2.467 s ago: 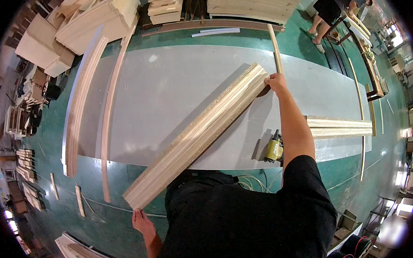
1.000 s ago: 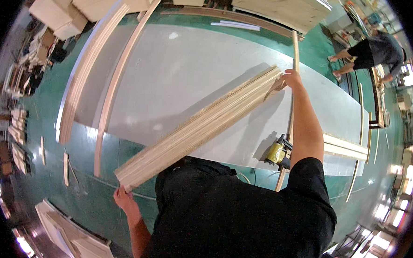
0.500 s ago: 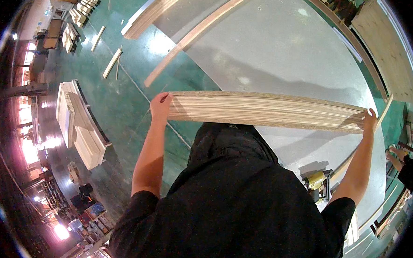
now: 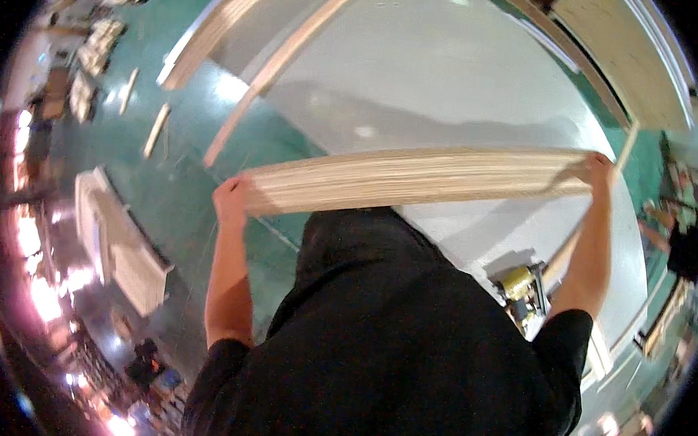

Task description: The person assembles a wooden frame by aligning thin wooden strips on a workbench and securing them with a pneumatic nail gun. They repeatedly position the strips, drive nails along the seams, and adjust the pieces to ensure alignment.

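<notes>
Between my two hands stretches a long, pale wooden board with fine lines along its length, held up in front of my body. My left hand is closed around its left end, and my right hand grips the other end, which sits higher in the picture. Part of each hand's grip is hidden by the board. Beneath the board lies a grey tabletop, shaded by its shadow. Close to my right forearm, a yellow and black nail gun rests on that surface.
Across the table's far left edge runs a narrow wooden strip, with stacked boards beyond it. A wooden panel stands at the far right. More timber pieces lie left on the green floor. Another person is at the right edge.
The board has gone from nearly level to slanted, its left end lower and its right end higher. Both hands appear further left in the picture, and the surroundings have shifted too.
</notes>
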A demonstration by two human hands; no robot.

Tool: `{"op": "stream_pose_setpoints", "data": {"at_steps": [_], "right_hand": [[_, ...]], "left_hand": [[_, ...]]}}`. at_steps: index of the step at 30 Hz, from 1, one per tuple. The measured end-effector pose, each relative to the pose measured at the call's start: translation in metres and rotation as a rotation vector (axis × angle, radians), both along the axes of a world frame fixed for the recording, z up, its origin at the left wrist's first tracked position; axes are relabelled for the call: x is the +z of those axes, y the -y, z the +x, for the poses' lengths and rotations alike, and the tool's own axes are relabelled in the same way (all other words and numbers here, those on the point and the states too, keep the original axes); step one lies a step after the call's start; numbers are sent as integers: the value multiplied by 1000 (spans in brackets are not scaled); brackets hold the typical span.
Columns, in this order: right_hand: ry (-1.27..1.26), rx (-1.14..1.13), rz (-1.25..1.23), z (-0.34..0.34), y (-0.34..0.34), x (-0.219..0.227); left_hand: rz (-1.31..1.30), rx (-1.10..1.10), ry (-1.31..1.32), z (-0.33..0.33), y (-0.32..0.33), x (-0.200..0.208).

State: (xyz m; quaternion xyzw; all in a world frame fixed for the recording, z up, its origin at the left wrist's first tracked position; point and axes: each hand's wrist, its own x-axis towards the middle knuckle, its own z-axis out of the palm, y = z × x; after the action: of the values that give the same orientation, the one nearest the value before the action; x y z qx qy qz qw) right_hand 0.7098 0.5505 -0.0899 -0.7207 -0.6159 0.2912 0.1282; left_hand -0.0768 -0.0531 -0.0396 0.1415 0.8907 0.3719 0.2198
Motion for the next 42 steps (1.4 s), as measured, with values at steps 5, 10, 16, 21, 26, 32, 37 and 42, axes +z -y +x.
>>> {"op": "stream_pose_setpoints", "data": {"at_steps": [5, 10, 16, 21, 26, 32, 37, 42], "right_hand": [[216, 79, 101, 48, 30, -2], [25, -158, 112, -101, 52, 21], [133, -226, 143, -93, 64, 42], [85, -260, 171, -93, 61, 36], [148, -277, 186, -92, 57, 30], [108, -279, 177, -99, 59, 31], [129, -265, 181, -96, 53, 26], [224, -271, 86, -84, 49, 40]], "left_hand": [[139, -28, 192, 3, -17, -21], [-344, -816, -811, -63, 65, -23], [103, 18, 247, -46, 25, -26], [61, -57, 273, -60, 30, -29], [193, 16, 324, -49, 22, -36], [212, -7, 295, -43, 24, -19], [64, -71, 219, -34, 8, -4], [155, -19, 218, -48, 7, -37]]}}
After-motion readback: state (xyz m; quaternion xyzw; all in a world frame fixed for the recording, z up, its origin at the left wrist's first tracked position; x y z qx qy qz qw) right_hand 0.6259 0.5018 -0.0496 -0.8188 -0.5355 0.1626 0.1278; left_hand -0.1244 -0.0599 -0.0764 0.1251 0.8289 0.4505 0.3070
